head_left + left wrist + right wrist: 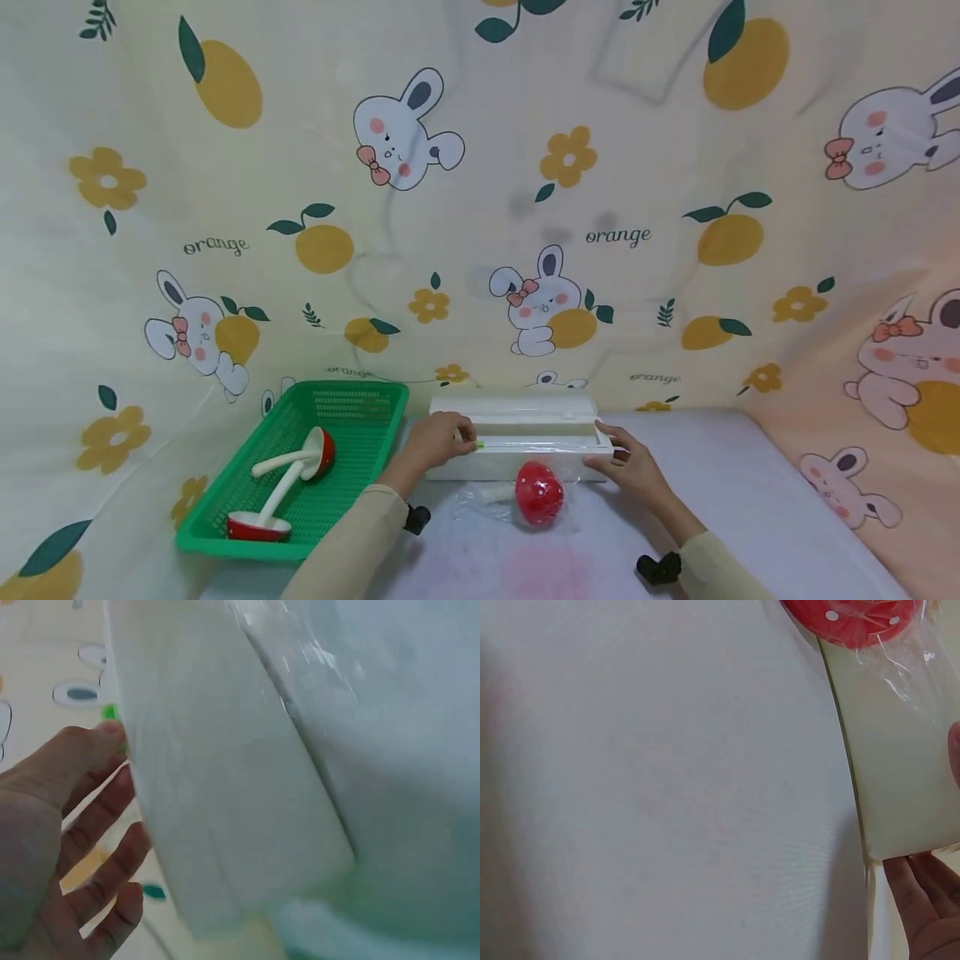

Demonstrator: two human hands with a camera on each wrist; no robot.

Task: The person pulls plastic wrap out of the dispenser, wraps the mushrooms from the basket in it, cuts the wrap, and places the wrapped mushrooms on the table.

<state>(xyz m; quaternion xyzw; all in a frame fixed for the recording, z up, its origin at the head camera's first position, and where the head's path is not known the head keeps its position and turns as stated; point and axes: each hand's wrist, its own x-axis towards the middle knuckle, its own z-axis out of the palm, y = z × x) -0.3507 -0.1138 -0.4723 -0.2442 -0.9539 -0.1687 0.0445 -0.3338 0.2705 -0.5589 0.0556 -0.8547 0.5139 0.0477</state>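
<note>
A white cling film dispenser box stands on the table with its lid raised at the back. My left hand is at its left part, thumb and forefinger pinching a small green slider on the box edge. At the right end my right hand holds the box, thumb on the front and fingers at the end face. Before the box lies a toy mushroom with a red, white-dotted cap and a pale stem, under clear cling film. The film runs up against the box front.
On the left sits a green plastic basket holding two more red-capped mushrooms with white stems. The white table extends to the right. A cloth printed with rabbits and oranges hangs behind.
</note>
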